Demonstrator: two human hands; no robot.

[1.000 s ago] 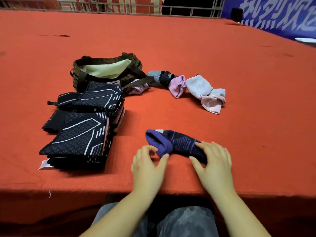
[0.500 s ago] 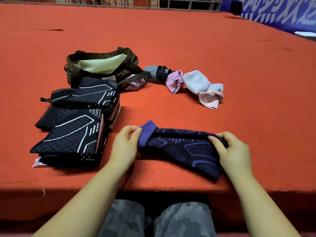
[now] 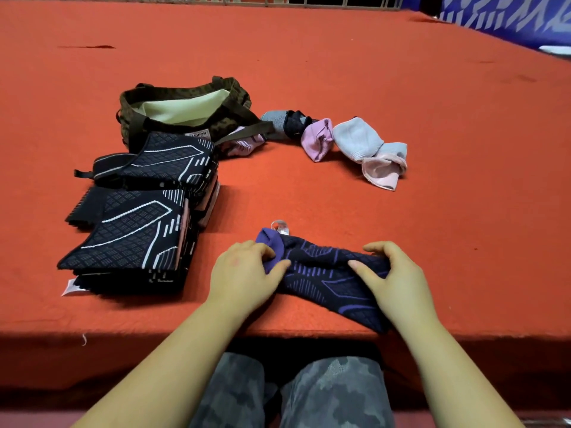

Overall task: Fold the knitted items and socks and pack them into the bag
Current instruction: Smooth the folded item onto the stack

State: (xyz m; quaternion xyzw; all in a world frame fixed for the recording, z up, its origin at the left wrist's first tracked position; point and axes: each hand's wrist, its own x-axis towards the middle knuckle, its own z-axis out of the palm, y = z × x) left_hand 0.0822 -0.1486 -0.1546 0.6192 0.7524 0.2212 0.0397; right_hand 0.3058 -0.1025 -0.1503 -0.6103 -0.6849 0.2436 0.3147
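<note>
Both forearms reach forward from the bottom of the view, palms down, over the near edge of the red cloth-covered table (image 3: 340,72). The left hand (image 3: 244,273) pinches the solid purple cuff end of the navy knitted item with purple line pattern (image 3: 324,279), thumb against curled fingers. The right hand (image 3: 398,279) grips the item's middle, fingers bent over the top and thumb pressing from the near side.

The item lies flat near the table's front edge. Its long axis runs from the cuff at far left to the other end at near right, which reaches the table edge.

To the left sits a stack of folded black knitted pieces with white line pattern (image 3: 136,230). Behind it stands the open olive camouflage bag with pale green lining (image 3: 185,109), and to its right a loose row of grey, black, pink and pale blue socks (image 3: 349,140).
</note>
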